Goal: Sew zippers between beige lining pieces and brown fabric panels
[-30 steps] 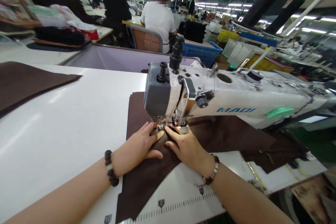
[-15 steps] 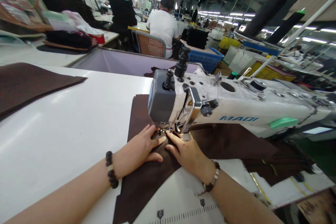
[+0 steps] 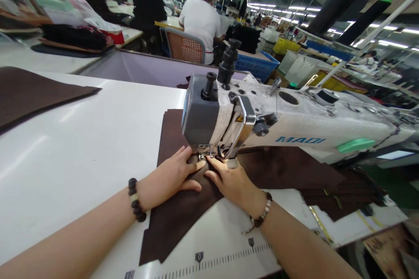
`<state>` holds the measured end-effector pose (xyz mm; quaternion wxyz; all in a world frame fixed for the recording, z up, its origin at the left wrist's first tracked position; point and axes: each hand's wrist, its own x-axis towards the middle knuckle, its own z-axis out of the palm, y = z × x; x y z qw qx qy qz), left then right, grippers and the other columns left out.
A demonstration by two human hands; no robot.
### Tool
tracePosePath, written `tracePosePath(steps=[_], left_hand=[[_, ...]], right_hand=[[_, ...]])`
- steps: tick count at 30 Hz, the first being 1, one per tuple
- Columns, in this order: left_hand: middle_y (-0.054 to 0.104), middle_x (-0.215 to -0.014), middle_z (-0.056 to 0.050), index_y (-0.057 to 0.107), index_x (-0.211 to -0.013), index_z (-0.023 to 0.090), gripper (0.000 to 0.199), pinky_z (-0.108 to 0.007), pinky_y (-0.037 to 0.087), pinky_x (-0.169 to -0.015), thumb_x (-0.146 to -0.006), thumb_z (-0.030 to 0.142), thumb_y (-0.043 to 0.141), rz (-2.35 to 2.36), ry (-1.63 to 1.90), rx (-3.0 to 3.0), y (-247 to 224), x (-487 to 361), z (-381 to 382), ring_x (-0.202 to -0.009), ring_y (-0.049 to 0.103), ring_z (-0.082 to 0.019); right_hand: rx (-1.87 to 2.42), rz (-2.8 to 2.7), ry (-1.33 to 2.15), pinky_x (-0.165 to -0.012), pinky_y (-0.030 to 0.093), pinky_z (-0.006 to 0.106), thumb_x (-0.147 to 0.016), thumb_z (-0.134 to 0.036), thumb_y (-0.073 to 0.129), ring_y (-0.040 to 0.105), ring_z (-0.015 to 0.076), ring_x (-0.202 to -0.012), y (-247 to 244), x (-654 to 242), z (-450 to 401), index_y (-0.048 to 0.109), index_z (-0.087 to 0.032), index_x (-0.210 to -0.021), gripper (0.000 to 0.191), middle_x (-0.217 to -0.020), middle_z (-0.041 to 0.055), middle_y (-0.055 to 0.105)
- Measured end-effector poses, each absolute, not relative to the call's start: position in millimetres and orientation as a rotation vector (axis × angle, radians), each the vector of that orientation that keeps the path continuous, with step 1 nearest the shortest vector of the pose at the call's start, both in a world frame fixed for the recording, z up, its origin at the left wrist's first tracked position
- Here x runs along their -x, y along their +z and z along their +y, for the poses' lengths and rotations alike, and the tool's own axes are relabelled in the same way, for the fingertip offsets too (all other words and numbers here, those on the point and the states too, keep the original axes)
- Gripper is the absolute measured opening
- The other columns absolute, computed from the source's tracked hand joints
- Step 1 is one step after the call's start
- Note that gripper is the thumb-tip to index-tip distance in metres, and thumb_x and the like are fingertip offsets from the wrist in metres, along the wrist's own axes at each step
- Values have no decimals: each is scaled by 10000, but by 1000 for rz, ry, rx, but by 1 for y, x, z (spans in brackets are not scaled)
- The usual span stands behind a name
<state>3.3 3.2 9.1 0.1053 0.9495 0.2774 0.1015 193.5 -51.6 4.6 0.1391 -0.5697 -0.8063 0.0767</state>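
A dark brown fabric piece (image 3: 176,231) lies flat on the white sewing table, running under the head of a sewing machine (image 3: 262,117). My left hand (image 3: 173,176) rests on the cloth left of the presser foot (image 3: 201,157), fingers stretched out and thumb apart. On the right, my right hand (image 3: 234,181) presses the same cloth close beside the needle area, its fingers extended too. Part of its fingertips is hidden behind the machine's front parts. Neither hand grips anything; both lie palm down on the fabric.
More brown pieces are stacked at the table's left (image 3: 39,96) and right (image 3: 337,196). A printed ruler scale (image 3: 225,263) runs along the front edge. Black thread cones (image 3: 340,4) stand behind the machine. Ahead, a person in a white shirt (image 3: 203,22) sits beside a blue crate (image 3: 257,65).
The whole view has tilted slightly down, so the scene sits a little higher or lower at its edges. Both hands keep nearly the same place on the cloth.
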Motion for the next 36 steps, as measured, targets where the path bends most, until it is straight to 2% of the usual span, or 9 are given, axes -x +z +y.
tracePosePath(steps=[7, 10, 13, 16, 21, 25, 27, 31, 36], left_hand=[[461, -1228, -122, 609, -1130, 199, 496, -423, 420, -970, -787, 554, 562, 790, 360, -2784, 4, 0, 7, -1155, 454, -300], [472, -1223, -139, 587, -1167, 193, 514, -433, 422, -961, -802, 552, 540, 763, 371, -2835, 2, 1, 5, -1142, 467, -301], [525, -1156, -148, 575, -1185, 173, 523, -444, 424, -954, -820, 544, 520, 769, 331, -2909, 3, 1, 4, -1093, 512, -294], [550, -1160, -150, 577, -1177, 165, 491, -445, 424, -955, -836, 515, 524, 771, 261, -2971, 9, 2, 4, -1098, 525, -287], [558, -1222, -124, 604, -1103, 167, 238, -463, 401, -981, -905, 235, 491, 674, 75, -3007, 32, 17, 3, -1164, 500, -277], [615, -1144, -98, 609, -1051, 149, 255, -376, 450, -950, -941, 184, 382, 682, 115, -2925, 44, 18, -12, -1063, 579, -218], [611, -1152, -116, 594, -1088, 129, 249, -361, 470, -934, -934, 214, 419, 719, 190, -2898, 40, 13, -21, -1051, 589, -224], [535, -1258, -164, 551, -1175, 104, 382, -388, 442, -981, -852, 304, 591, 832, 268, -2902, 19, 6, -29, -1142, 531, -268], [521, -1272, -168, 543, -1190, 134, 515, -411, 430, -984, -780, 424, 657, 853, 279, -2966, 2, 3, -30, -1187, 487, -293]], right_hand=[[1664, -2319, 162, -1030, 359, 454, -904, -368, 471, 520, 230, -1095, 2, -194, -53, 592, -181, -1146, 329, -1137, 102, 589], [1812, -2288, 65, -1057, 267, 554, -869, -417, 520, 478, 278, -1136, 7, -201, -55, 632, -144, -1037, 340, -1117, 138, 575], [2000, -2256, -33, -1028, 171, 670, -855, -390, 553, 408, 319, -1214, 13, -217, -59, 575, -126, -1137, 386, -1238, 164, 504], [2059, -2365, 27, -999, 211, 686, -869, -346, 537, 361, 330, -1270, 27, -234, -69, 458, -111, -1284, 483, -1352, 182, 412], [1761, -2668, 597, -900, 477, 368, -787, -297, 628, 571, 267, -1077, 76, -238, -100, 561, -112, -1212, 468, -1198, 163, 569], [1195, -2862, 1293, -757, 486, 183, -841, -228, 564, 649, 136, -883, 103, -220, -101, 623, -208, -1146, 311, -1005, 28, 678], [1234, -2824, 1159, -797, 471, 195, -884, -176, 487, 634, 132, -916, 97, -210, -91, 614, -192, -1149, 294, -1021, 26, 672], [1549, -2498, 410, -984, 389, 338, -883, -170, 481, 502, 200, -1146, 52, -196, -75, 524, -131, -1231, 353, -1258, 104, 532], [1600, -2469, 262, -1060, 300, 452, -908, -203, 430, 375, 207, -1265, 14, -197, -73, 418, -165, -1334, 428, -1379, 100, 407]])
